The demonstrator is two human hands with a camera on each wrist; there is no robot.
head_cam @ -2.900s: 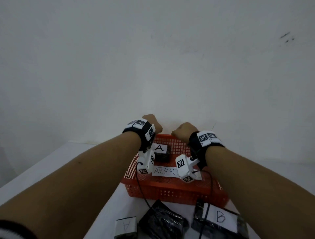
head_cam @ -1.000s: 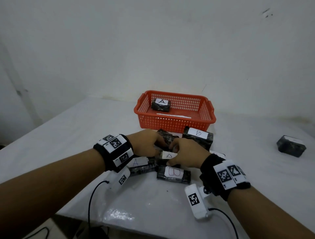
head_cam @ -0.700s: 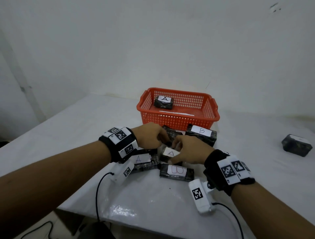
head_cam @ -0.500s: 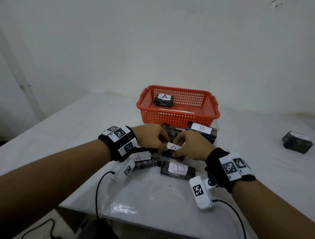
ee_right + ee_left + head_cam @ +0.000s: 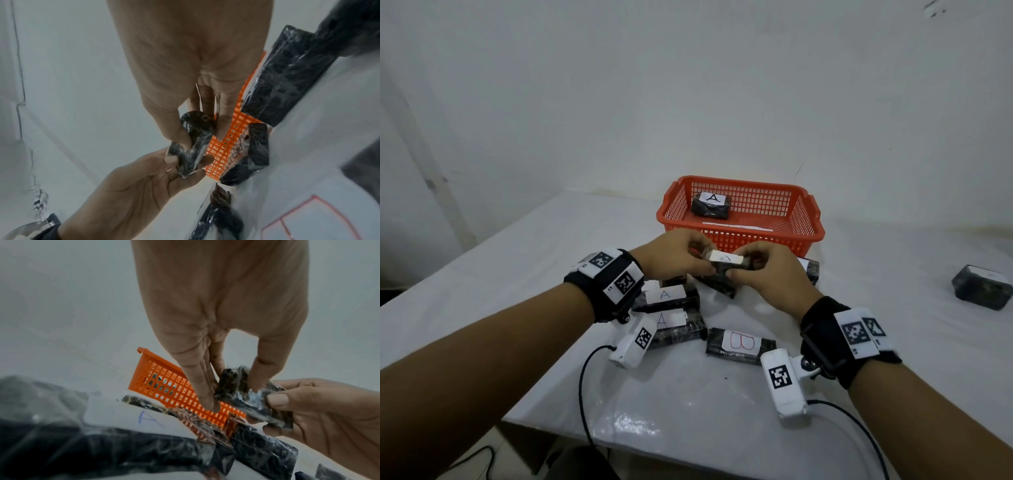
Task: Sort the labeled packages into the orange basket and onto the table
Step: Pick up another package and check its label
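A small black wrapped package (image 5: 726, 263) with a white label is held between both hands just above the pile; its letter is too foreshortened to read. My left hand (image 5: 700, 261) pinches its left end (image 5: 234, 379), and my right hand (image 5: 743, 269) pinches its right end (image 5: 189, 155). The orange basket (image 5: 804, 219) stands right behind the hands, and it holds one package marked A (image 5: 710, 205) and a paper strip. On the table below lie two A packages (image 5: 666, 294) (image 5: 671, 322) and a red-lettered B package (image 5: 741, 342).
Another black package (image 5: 717, 287) lies under the held one. A labelled package (image 5: 810, 269) is half hidden behind my right hand. A lone package (image 5: 983, 291) sits far right on the white table (image 5: 517, 267). Camera cables hang over the near table edge (image 5: 688, 442).
My hands came back from the basket to the pile. Both took hold of the small A package and have raised it slightly off the pile.
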